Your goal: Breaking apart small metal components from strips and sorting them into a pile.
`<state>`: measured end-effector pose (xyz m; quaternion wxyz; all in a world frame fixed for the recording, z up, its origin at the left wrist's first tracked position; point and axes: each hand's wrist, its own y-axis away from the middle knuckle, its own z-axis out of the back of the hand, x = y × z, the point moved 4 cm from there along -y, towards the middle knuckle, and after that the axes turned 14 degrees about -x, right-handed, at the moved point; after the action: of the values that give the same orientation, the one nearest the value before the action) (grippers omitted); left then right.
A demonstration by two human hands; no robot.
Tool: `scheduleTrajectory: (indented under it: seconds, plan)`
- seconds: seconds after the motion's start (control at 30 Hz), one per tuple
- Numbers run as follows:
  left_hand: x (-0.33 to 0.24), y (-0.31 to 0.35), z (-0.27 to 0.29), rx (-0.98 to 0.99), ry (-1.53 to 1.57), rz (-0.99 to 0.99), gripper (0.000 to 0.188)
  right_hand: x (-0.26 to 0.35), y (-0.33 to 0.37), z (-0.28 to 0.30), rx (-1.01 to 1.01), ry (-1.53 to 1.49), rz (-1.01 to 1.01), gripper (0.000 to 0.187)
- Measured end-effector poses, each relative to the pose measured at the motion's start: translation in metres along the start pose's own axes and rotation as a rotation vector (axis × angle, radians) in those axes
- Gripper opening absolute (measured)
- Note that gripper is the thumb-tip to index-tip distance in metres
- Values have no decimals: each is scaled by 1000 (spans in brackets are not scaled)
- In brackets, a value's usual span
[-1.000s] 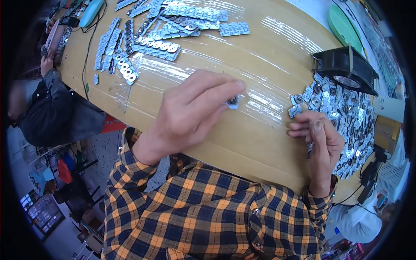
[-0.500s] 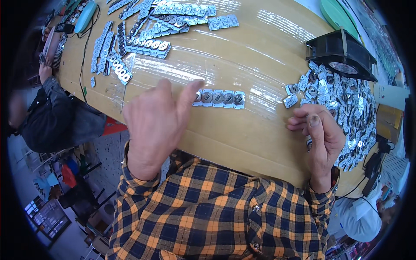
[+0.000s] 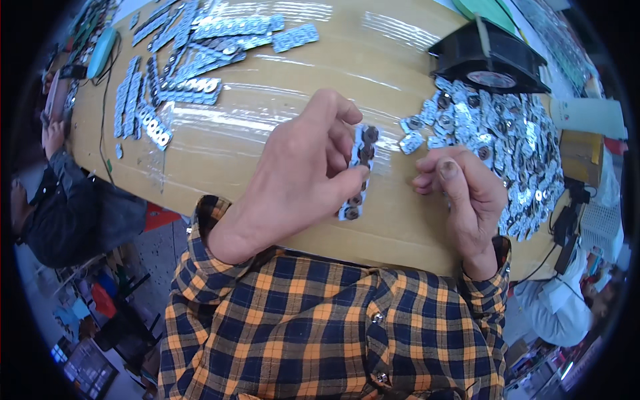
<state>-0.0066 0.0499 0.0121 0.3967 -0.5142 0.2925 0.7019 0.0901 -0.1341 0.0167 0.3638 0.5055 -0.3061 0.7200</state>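
My left hand (image 3: 293, 173) grips a short strip of small silvery metal parts (image 3: 369, 137) with dark round centres. The strip is turned nearly upright in the view, its middle partly covered by my thumb and fingers. Off to the right, my right hand (image 3: 470, 197) is closed, thumb against curled fingers. Whatever it may hold is hidden. It is beside a large heap of loose metal parts (image 3: 530, 157). A few single pieces (image 3: 411, 141) lie at the heap's near-left edge.
Several finished-looking strips (image 3: 190, 91) lie across the table's far left. A black fan (image 3: 490, 60) stands behind the heap, near a green round item (image 3: 483, 8). A cable (image 3: 105, 127) runs down the left side. At left, a co-worker's hand (image 3: 52, 139) rests by the table.
My left hand has moved right and closed on the strip, which was lying flat crosswise on the table and is now turned lengthwise. The view has shifted slightly; my right hand keeps its pose.
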Motion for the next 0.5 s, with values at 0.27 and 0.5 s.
scheduleTrajectory:
  seconds: [0.27, 0.5]
  plan:
    - [2, 12, -36, 177, 296, 96, 33, -9, 2, -5, 87, -269, -232, 23]
    - [-8, 9, -43, 61, 406, -233, 29, -5, -2, -2, 93, -423, -268, 31]
